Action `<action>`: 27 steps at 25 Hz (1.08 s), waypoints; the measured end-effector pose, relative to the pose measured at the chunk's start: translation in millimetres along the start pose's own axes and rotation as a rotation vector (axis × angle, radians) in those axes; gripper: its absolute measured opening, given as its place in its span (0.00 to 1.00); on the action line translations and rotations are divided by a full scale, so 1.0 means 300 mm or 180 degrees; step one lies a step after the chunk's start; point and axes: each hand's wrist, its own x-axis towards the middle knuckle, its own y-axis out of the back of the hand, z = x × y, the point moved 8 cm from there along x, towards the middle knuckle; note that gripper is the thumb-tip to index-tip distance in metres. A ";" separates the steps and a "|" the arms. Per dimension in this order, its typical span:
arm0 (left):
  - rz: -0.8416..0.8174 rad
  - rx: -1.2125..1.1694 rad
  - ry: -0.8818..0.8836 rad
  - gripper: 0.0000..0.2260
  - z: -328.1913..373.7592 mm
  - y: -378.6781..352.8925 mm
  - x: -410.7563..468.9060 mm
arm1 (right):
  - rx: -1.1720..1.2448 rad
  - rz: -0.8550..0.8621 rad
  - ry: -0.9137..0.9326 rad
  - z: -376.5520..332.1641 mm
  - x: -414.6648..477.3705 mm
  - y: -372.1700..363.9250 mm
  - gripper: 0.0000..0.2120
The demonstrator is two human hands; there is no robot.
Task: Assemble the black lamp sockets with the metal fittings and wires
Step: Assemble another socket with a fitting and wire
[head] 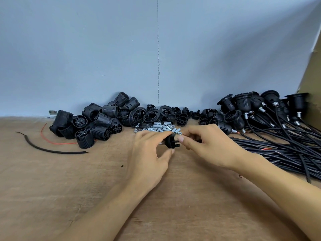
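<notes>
our left hand [149,150] pinches socket cap [171,140] by rim | light, stiff plastic, we judge | right hand [199,141] curled, hold unclear

Left hand [147,153] gripping black socket cap [169,140], right hand [199,142] just beside — metal fittings [156,129] behind

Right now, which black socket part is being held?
The cap pinched by the left hand; all others lie loose on the table.
</notes>
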 end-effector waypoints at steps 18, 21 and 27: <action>0.0323 -0.0166 0.0192 0.19 -0.010 0.048 0.005 | -0.0205 -0.0068 -0.0130 -0.004 -0.004 0.024 0.07; 0.0163 -0.0233 -0.0109 0.19 0.036 0.029 -0.002 | 0.0162 0.0222 0.0067 -0.063 0.001 0.026 0.11; 0.0727 -0.0492 -0.0064 0.19 0.046 0.088 -0.011 | -0.0641 0.1665 0.0685 -0.147 -0.061 0.127 0.15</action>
